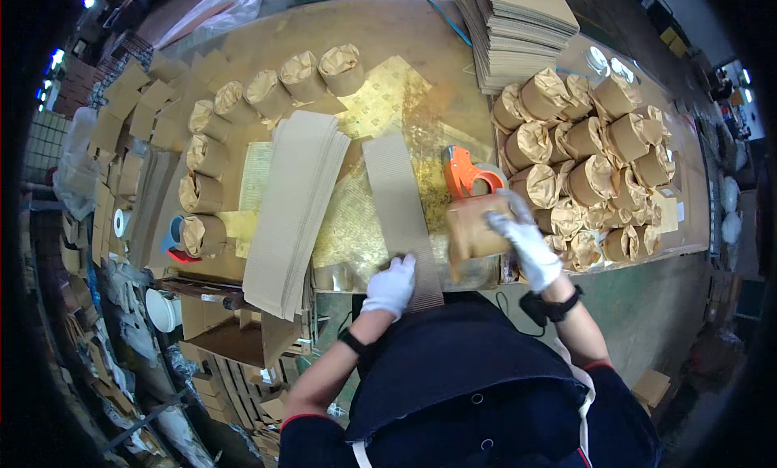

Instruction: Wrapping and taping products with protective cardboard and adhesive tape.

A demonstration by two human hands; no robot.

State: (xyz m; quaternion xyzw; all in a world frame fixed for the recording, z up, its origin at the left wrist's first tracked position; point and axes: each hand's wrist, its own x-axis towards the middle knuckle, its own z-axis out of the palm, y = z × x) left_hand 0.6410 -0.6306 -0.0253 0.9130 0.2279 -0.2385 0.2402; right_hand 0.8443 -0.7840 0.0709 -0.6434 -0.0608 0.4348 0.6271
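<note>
A single corrugated cardboard strip lies lengthwise before me on the table. My left hand, in a white glove, is closed at the strip's near end with its fingertips on it. My right hand, also gloved and blurred by motion, grips a brown paper-wrapped bundle over the table's near edge, right of the strip. Just beyond that bundle sits an orange tape dispenser. Left of the strip lies a stack of corrugated strips.
Several cylindrical paper-wrapped bundles stand in a curved row at the left. Many more bundles crowd the table's right side. Behind them rises a stack of flat cardboard. A blue-and-red tape dispenser lies at the left edge, above an open cardboard box.
</note>
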